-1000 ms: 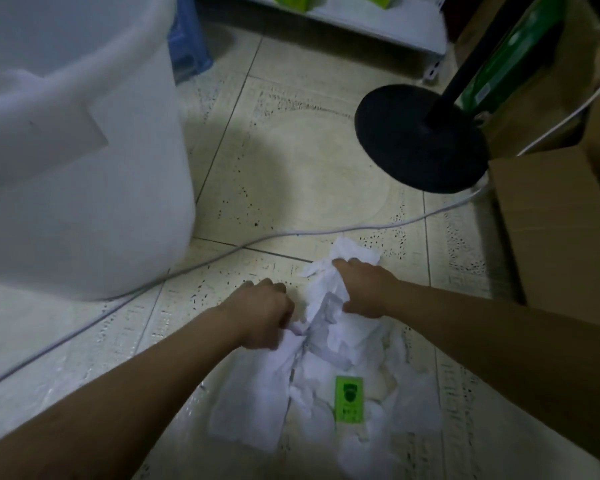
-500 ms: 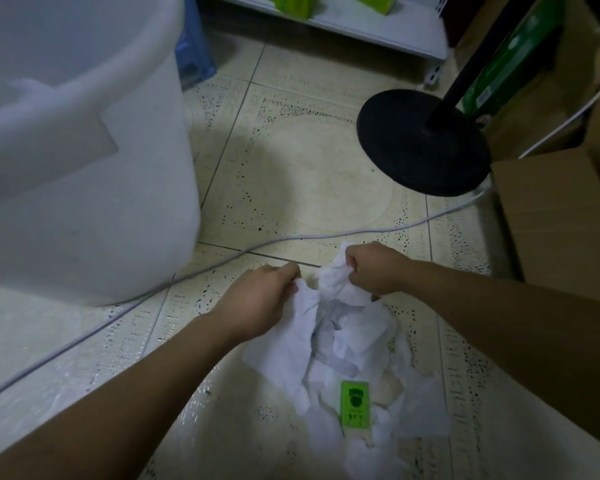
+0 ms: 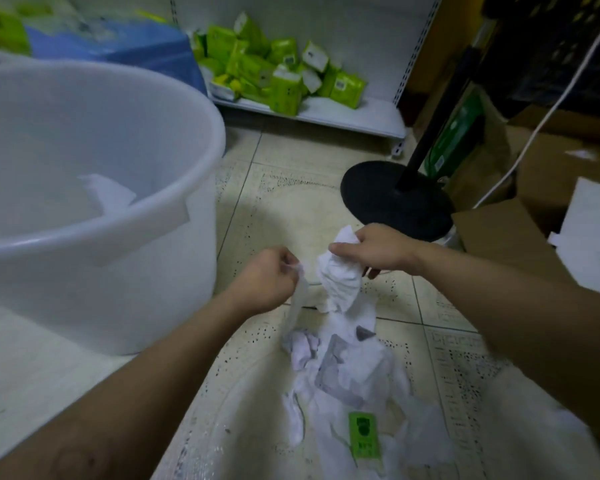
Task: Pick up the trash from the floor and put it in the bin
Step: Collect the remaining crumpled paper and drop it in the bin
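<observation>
The beige speckled tile floor carries a large white plastic bin at left and a black round stand base farther back. A heap of crumpled white paper scraps lies nearest, with a green printed slip on it. Brown cardboard boxes sit at right.

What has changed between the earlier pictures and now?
Both hands rose from the pile, keeping their grip: the left hand lifts a paper strip, the right hand a crumpled wad. The bin and the rest of the pile stayed put.
</observation>
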Demonstrator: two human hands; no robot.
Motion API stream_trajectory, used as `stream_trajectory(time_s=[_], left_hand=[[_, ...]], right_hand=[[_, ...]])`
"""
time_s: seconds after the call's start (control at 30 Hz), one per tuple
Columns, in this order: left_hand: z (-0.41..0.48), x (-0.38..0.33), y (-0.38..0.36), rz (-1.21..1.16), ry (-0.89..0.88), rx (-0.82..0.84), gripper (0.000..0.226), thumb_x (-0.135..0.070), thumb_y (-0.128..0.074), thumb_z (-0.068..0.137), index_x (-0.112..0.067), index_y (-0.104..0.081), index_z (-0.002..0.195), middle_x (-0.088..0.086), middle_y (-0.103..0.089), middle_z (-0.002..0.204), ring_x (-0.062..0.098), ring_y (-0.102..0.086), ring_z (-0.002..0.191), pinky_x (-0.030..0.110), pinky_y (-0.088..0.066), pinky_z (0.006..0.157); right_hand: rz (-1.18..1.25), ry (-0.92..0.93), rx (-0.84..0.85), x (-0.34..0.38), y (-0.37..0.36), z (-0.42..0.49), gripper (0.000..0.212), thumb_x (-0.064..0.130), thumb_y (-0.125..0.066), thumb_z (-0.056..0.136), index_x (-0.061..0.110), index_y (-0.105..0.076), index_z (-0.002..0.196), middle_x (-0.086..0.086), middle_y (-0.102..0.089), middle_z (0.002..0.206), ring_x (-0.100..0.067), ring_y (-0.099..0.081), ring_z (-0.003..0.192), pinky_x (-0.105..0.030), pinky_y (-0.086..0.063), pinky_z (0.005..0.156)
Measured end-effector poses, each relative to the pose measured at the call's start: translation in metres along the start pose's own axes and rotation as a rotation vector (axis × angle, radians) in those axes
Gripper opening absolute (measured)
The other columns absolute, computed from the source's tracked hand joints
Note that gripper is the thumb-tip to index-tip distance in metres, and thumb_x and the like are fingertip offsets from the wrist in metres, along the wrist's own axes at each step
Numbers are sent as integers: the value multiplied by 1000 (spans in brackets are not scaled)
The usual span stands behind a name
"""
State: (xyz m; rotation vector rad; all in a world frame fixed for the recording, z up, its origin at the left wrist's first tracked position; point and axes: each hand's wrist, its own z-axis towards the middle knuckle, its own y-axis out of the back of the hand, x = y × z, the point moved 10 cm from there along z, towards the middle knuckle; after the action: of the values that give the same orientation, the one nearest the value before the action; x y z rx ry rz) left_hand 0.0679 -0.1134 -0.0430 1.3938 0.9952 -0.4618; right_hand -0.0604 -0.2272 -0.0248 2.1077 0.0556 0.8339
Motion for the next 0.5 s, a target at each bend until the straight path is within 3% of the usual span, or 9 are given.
stream_trajectory(time_s=[0.1, 0.2, 0.3, 0.37, 0.43, 0.5], left_hand=[[2, -28, 26, 163, -69, -71, 37, -27, -78, 71, -20, -47, 90, -5, -50, 84, 3, -46, 68, 21, -32, 51], [5, -72, 58, 326, -199, -163, 28, -7, -67, 77, -21, -44, 83, 1, -49, 94, 8, -43, 73, 19, -27, 56], [9, -114, 92, 433, -286, -214, 23, -1, -59, 81, -22, -59, 89, 0, -53, 100, 18, -52, 91, 21, -37, 74], [11, -135, 122, 498, -306, -254, 31, 0, -53, 82, -19, -67, 102, 4, -62, 107, 23, -57, 99, 25, -41, 81], [11, -144, 156, 559, -315, -294, 32, -3, -51, 84, -20, -68, 105, 5, -68, 107, 24, -61, 99, 31, -46, 84], [9, -141, 194, 653, -304, -325, 31, -3, -50, 86, -20, -68, 105, 8, -69, 107, 26, -61, 98, 35, -48, 84]], right_hand=[[7, 26, -113, 12, 28, -9, 22, 16, -67, 83, -6, -66, 84, -13, -65, 77, -22, -65, 66, -34, -58, 63], [165, 71, -200, 23, 52, -16, 3, -5, -61, 75, -3, -61, 76, -14, -57, 71, -24, -61, 66, -37, -59, 63], [427, 117, -260, 38, 71, -17, 21, -12, -51, 78, 2, -63, 88, -13, -64, 82, -25, -66, 75, -35, -61, 65], [606, 170, -260, 58, 79, -15, 31, -14, -48, 83, 8, -66, 96, -9, -69, 84, -19, -69, 73, -31, -60, 63], [752, 249, -245, 88, 85, -14, 35, -15, -46, 86, 12, -69, 87, -1, -71, 70, -13, -69, 64, -24, -58, 59], [876, 350, -202, 125, 88, -14, 39, -17, -43, 85, 11, -68, 74, -2, -71, 65, -17, -69, 64, -28, -61, 65]])
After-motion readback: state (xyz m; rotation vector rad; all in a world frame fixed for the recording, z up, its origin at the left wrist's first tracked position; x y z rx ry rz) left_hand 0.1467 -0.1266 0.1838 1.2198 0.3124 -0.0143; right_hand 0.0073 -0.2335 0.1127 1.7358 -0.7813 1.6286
